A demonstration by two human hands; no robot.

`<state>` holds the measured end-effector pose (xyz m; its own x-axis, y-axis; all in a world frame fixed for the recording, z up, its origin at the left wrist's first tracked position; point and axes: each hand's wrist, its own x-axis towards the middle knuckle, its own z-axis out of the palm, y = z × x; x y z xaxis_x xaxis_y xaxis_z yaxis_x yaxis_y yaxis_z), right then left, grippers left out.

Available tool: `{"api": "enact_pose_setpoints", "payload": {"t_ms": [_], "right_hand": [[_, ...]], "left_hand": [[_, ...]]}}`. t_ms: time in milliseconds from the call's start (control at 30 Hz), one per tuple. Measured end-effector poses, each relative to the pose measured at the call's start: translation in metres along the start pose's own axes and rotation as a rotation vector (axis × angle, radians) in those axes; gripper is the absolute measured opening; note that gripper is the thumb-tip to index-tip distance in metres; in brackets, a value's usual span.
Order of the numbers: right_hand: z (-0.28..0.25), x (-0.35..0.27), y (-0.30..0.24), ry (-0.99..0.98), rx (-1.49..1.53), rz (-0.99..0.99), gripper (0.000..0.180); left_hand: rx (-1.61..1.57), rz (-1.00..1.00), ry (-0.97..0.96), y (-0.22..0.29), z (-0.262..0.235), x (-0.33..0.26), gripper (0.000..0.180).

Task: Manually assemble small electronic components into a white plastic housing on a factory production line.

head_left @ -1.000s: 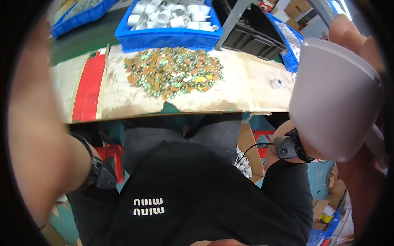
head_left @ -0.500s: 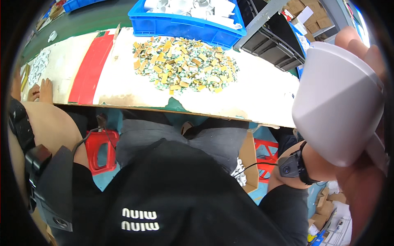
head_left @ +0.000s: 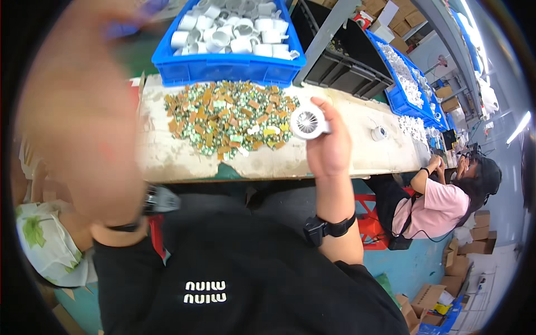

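Right hand closed around white round fan part, held above tabletop beside pile of small chips. Left hand raised, blurred; grip state indeterminable.

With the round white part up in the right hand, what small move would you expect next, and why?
Probably lowering the left hand toward the pile of small green and orange pieces. The right hand already pinches the round white fan-like part just beside that pile, while the left is raised, blurred and seemingly empty.
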<state>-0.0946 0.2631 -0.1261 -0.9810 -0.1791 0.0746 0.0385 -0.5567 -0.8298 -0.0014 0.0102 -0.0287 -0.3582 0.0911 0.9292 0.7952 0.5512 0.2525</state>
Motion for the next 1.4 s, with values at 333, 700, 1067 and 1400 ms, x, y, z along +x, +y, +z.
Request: {"api": "enact_pose_setpoints", "payload": {"t_ms": [333, 700, 1067, 1400], "right_hand": [[-0.018, 0.019, -0.004, -0.456, -0.189, -0.021, 0.059], [-0.291, 0.138, -0.092, 0.586, -2.067, 0.158, 0.069], [0.028, 0.126, 0.010, -0.436, -0.514, -0.116, 0.061], [0.032, 0.129, 0.072, -0.551, -0.478, -0.176, 0.069]], "left_hand": [[-0.066, -0.213, -0.249, -0.083, 0.083, -0.064, 0.074], [-0.728, -0.832, 0.354, -0.166, 0.066, -0.099, 0.038], [-0.761, -0.683, 0.115, -0.163, 0.054, -0.093, 0.045], [-0.445, -0.654, -0.149, -0.149, 0.052, -0.080, 0.048]]}}
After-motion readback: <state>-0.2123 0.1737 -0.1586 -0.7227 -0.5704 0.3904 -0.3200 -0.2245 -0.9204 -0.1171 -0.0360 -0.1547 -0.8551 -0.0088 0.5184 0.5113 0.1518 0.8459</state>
